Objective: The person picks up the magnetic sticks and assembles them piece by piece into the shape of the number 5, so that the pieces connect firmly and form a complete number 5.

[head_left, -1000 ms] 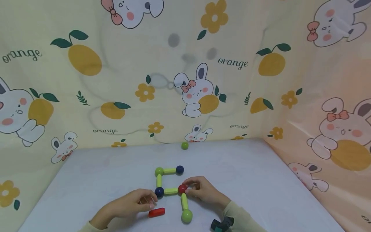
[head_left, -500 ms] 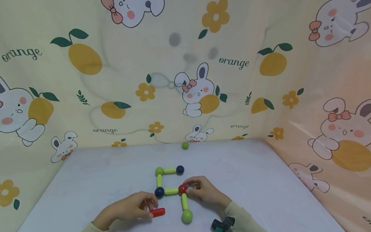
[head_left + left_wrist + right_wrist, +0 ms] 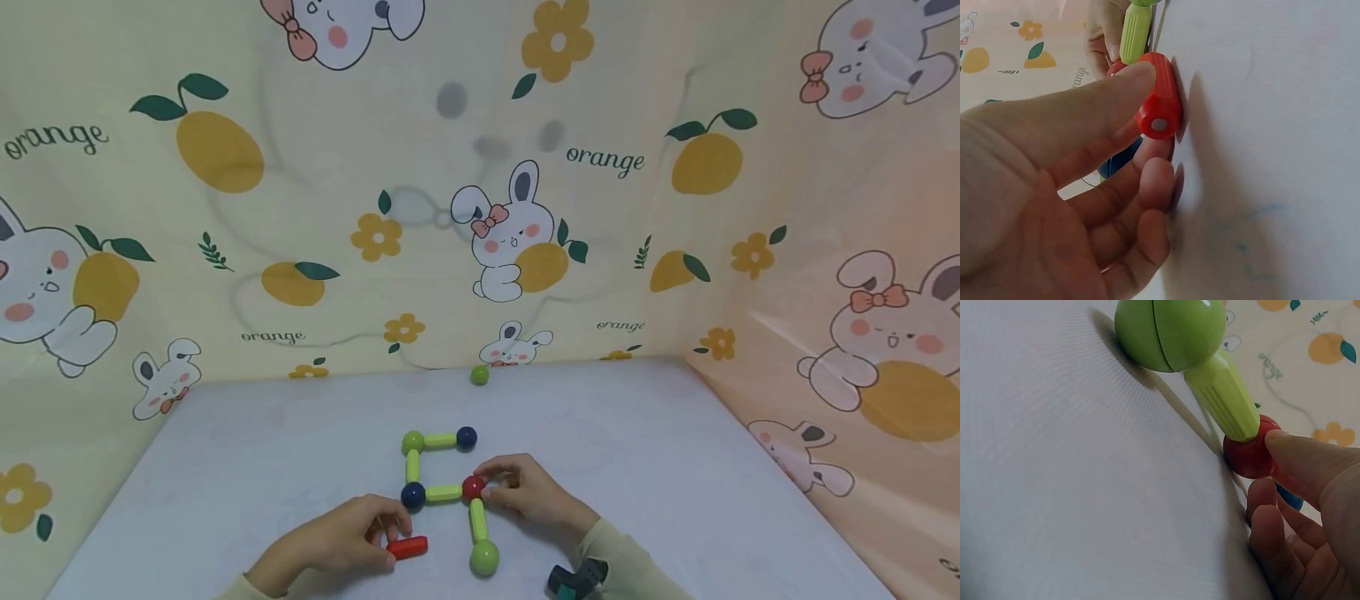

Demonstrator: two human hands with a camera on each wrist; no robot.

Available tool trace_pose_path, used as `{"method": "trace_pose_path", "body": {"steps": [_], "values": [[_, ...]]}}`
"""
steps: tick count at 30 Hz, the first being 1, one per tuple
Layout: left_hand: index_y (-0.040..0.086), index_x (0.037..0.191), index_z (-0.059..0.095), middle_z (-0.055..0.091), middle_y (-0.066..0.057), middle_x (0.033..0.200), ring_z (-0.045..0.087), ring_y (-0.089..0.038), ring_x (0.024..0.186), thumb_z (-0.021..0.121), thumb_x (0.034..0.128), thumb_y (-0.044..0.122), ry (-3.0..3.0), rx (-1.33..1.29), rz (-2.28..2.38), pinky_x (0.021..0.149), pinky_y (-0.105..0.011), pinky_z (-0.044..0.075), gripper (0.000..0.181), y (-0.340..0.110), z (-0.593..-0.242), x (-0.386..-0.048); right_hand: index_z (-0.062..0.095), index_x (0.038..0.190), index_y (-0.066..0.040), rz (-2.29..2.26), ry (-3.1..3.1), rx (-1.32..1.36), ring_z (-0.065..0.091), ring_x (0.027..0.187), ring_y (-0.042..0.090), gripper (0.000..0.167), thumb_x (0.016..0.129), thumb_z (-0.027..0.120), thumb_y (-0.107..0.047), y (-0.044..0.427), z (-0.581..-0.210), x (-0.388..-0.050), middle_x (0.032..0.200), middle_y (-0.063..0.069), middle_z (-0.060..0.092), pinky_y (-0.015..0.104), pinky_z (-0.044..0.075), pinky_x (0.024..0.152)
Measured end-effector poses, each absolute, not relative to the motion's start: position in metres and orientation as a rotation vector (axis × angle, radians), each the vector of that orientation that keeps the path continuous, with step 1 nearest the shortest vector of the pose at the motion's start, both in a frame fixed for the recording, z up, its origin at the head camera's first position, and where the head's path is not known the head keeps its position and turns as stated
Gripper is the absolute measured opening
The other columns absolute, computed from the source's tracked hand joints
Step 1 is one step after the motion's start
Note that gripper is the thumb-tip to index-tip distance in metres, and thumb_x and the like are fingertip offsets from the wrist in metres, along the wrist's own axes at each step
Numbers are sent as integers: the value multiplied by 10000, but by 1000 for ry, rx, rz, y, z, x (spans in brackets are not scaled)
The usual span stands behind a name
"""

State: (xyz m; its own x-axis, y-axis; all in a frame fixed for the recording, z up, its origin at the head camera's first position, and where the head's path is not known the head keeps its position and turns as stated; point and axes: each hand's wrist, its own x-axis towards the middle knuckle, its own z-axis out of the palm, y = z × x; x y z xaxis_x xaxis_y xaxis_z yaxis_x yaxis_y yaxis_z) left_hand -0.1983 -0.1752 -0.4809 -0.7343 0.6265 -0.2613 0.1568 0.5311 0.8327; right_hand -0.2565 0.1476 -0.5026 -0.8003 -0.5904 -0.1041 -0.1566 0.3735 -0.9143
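On the white table lies a joined figure of balls and light green magnetic rods (image 3: 444, 494). My right hand (image 3: 528, 497) pinches the red ball (image 3: 472, 488) at its right corner between thumb and fingers. From that ball one rod runs toward me to a large green ball (image 3: 484, 557). A dark blue ball (image 3: 412, 497) forms the left corner. Just in front of it, my left hand (image 3: 337, 537) pinches a red magnetic rod (image 3: 408, 547) by its left end. The left wrist view shows the thumb on this rod (image 3: 1161, 94), whose near end has a silvery tip.
The figure's far part has a green ball (image 3: 412, 442) and another dark blue ball (image 3: 466, 437). A loose green ball (image 3: 479, 375) sits at the table's back edge, by the printed cloth wall (image 3: 420, 167). A black curved object (image 3: 576, 578) is beside the right sleeve.
My left hand has moved slightly down from beside the blue ball and taken hold of the red rod's end. The right hand stays on the red ball.
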Motion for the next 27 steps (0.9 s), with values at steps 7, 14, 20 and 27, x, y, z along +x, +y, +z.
{"method": "trace_pose_path", "body": {"steps": [7, 14, 20, 27], "values": [[135, 1051, 699, 630, -2, 879, 505, -113, 706, 798, 829, 71, 2266, 576, 1151, 620, -202, 410, 252, -168, -472, -191, 692, 1256, -145, -1406, 2235, -673, 491, 599, 51, 294, 969, 678, -203, 147, -503, -257, 1227, 61, 696, 185, 432, 543], [279, 1036, 736, 675, 75, 903, 565, -85, 744, 827, 824, 282, 2263, 666, 1154, 640, -222, 458, 230, -188, -537, -221, 695, 1251, -154, -1408, 2230, -671, 481, 586, 56, 290, 964, 679, -190, 147, -503, -257, 1229, 63, 693, 187, 428, 540], [188, 1032, 753, 644, 44, 874, 527, -89, 711, 786, 863, 172, 2298, 710, 1154, 616, -222, 408, 172, -182, -508, -206, 693, 1257, -142, -1424, 2215, -649, 471, 579, 65, 298, 961, 680, -171, 147, -502, -257, 1201, 62, 697, 187, 421, 530], [110, 1047, 741, 604, 39, 868, 506, -74, 719, 733, 906, 132, 2308, 669, 1100, 636, -204, 399, 143, -172, -470, -189, 699, 1257, -163, -1416, 2218, -652, 461, 570, 72, 300, 958, 680, -174, 148, -504, -258, 1207, 60, 699, 189, 404, 515]]}}
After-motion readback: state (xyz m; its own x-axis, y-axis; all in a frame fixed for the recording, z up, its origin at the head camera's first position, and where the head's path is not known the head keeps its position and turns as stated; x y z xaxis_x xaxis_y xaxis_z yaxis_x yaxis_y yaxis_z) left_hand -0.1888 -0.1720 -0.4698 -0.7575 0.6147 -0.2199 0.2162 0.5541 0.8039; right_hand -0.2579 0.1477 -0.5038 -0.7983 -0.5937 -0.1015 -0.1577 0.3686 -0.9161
